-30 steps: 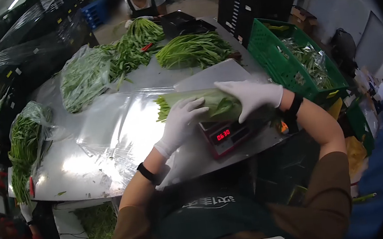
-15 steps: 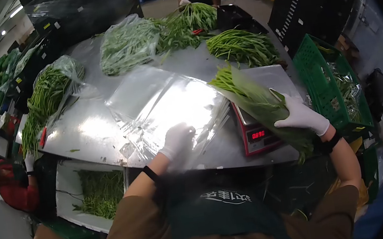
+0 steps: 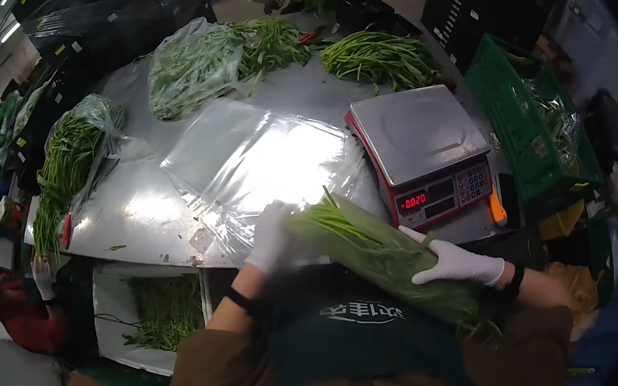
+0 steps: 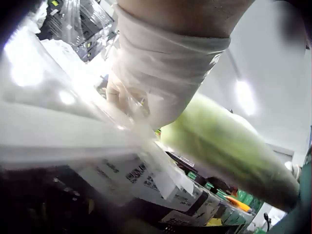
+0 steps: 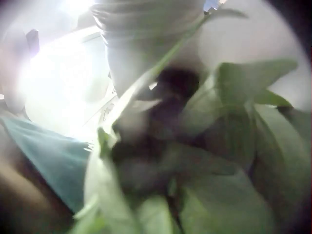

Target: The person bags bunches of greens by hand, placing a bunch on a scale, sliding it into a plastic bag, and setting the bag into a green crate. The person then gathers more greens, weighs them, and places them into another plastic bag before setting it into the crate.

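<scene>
A bundle of leafy green stems in translucent wrap [image 3: 379,254] slants over the table's front edge, stem ends toward the left hand. The right hand [image 3: 458,261] grips its leafy half, thumb and fingers around it; in the right wrist view leaves [image 5: 219,195] hide the fingers. The left hand [image 3: 270,237], blurred, is beside the stem ends. In the left wrist view that hand [image 4: 156,73] has curled fingers pinching clear plastic, with the wrapped bundle [image 4: 229,146] beside it. Flat clear plastic bags [image 3: 265,152] lie on the table. The scale [image 3: 422,131] carries nothing and shows -0.020.
Loose greens [image 3: 381,58] and bagged greens [image 3: 195,67] lie at the back, more greens [image 3: 71,162] at the left. A green crate [image 3: 510,119] stands right, a white box [image 3: 110,313] front left. An orange-handled tool [image 3: 497,207] is beside the scale. Two other people are nearby.
The bundle has come off the scale toward the body, in the right hand. The left hand let go of it and moved over the plastic bags. The display went from 0.630 through 0.890 to -0.020.
</scene>
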`<state>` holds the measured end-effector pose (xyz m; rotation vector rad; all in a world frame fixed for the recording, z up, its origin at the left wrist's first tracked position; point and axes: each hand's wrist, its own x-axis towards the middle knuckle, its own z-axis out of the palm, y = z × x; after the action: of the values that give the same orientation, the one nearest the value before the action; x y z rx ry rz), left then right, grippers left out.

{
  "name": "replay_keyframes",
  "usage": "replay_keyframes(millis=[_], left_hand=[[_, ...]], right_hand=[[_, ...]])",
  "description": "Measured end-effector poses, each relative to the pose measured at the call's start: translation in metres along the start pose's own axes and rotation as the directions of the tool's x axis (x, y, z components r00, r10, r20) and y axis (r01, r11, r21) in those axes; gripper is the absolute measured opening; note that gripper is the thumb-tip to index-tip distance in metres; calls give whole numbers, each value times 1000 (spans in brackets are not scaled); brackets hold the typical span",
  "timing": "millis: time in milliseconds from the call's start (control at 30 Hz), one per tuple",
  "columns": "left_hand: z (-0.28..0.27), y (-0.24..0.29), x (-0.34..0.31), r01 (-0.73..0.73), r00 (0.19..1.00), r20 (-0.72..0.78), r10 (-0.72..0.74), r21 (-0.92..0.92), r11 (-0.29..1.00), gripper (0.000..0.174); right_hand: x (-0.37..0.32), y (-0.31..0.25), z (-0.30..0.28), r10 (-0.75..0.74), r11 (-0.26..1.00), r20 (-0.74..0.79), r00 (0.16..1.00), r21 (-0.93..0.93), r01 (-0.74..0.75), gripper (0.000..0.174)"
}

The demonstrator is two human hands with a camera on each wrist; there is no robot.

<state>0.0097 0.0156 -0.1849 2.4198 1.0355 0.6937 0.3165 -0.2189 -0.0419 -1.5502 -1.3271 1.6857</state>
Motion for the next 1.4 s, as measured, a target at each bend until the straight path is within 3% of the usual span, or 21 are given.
replay_keyframes(millis=[33, 133, 167, 200, 267, 333, 433, 500, 600, 633, 700, 800, 967, 1000, 1067, 1167, 1233, 1300, 1333, 1400], left_hand=[[-4, -2, -2, 167, 984, 80, -157, -129, 977, 22], [-26, -3, -14, 217, 969, 160, -186, -207, 954, 24], [-32, 1, -14, 192, 972, 164, -167, -150, 970, 21], [-32, 2, -13, 126, 992, 8, -126, -168, 978, 18], [-38, 2, -9, -8, 951, -307, -42, -159, 987, 13], [-68, 11, 2, -185, 898, -376, 228, 149, 971, 14], [-90, 9, 2, -321, 927, -103, 360, 273, 907, 27], [-100, 9, 4, -372, 927, 114, 357, 393, 841, 43], [-121, 64, -2, -373, 927, 210, 309, 461, 805, 72], [-129, 68, -4, -432, 896, 333, 295, 494, 755, 89], [-138, 69, -9, -394, 909, 304, 286, 399, 828, 89], [-145, 72, -15, -311, 939, 237, 249, 278, 909, 93], [-111, 101, -8, -164, 976, 144, 166, -24, 986, 105], [-112, 126, -6, -181, 966, 190, 178, -2, 983, 108], [-104, 140, 1, -266, 960, 74, 271, -71, 961, 107], [-90, 123, 18, -183, 981, 54, 184, -24, 983, 105], [-78, 148, 12, -197, 943, 250, 219, -112, 974, 101], [-71, 177, 2, -365, 855, 302, 422, -229, 903, 100], [-70, 183, 1, -343, 860, 314, 402, -227, 912, 100], [-81, 170, 7, -163, 932, 260, 252, -320, 933, 99]], right_hand=[[-5, 10, 3, 9, 1000, -2, 1000, -6, -9, 100], [-10, 36, 6, 40, 999, -2, 999, 21, -40, 101], [-9, 40, 6, 46, 997, 13, 999, 56, -47, 103], [-9, 40, 6, 50, 995, 32, 998, 88, -53, 105], [-14, 34, 4, 19, 1000, 21, 1000, 8, -19, 103], [-15, 23, 3, -22, 1000, 31, 999, 7, 21, 101], [-15, 8, -3, -46, 998, 80, 996, 46, 43, 101], [-9, -3, -5, -43, 999, 125, 991, 6, 42, 101], [1, -5, -7, -43, 999, 169, 985, 10, 42, 101], [5, -4, -8, -47, 999, 180, 983, 33, 41, 101], [9, -10, -9, -45, 998, 181, 983, 49, 36, 98], [11, -6, 5, -62, 998, 3, 998, 4, 62, 96], [20, -9, 12, -260, 887, -71, 963, -410, 210, 92], [22, -13, 12, -257, 871, -76, 963, -450, 197, 90], [21, -15, 14, -246, 840, -85, 966, -515, 169, 88], [24, -13, 8, -276, 782, -95, 956, -600, 166, 84], [37, -17, 4, -338, 796, -81, 938, -556, 239, 83], [57, -21, -1, -376, 824, -47, 925, -474, 311, 81], [57, -21, 0, -380, 825, -62, 923, -474, 308, 81], [58, -30, -2, -404, 817, -92, 910, -485, 313, 80]])
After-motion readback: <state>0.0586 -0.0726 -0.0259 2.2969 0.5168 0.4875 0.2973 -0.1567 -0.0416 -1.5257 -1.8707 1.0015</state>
